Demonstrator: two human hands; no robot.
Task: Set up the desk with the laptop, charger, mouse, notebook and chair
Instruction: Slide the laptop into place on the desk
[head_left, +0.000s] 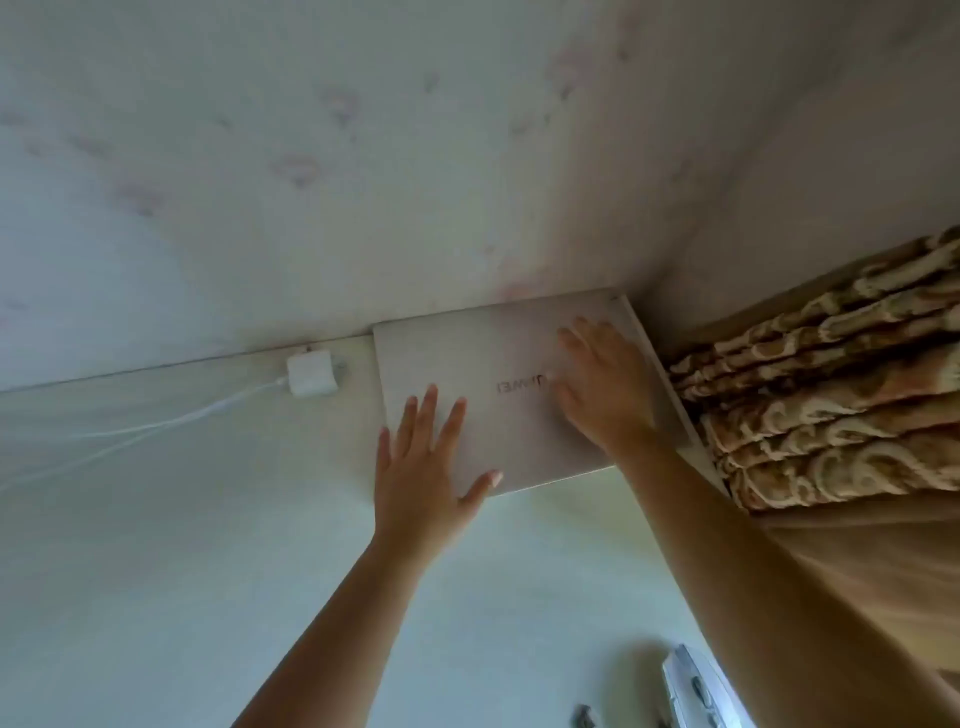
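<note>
A closed silver laptop (483, 358) lies flat at the desk's back right corner, against the wall. My left hand (423, 467) rests on its near left part with fingers spread and straight. My right hand (602, 384) lies flat on the lid's right half, fingers extended. A white charger brick (310, 372) sits on the pale desk (182, 519) just left of the laptop, and its white cable (156, 423) trails off to the left. No mouse, notebook or chair is in view.
A pale wall (363, 156) rises directly behind the laptop and charger. A patterned brown curtain (831, 389) hangs folded beside the desk's right edge. Near the bottom edge lie a whitish flat object (696, 691) and a small dark item (584, 717).
</note>
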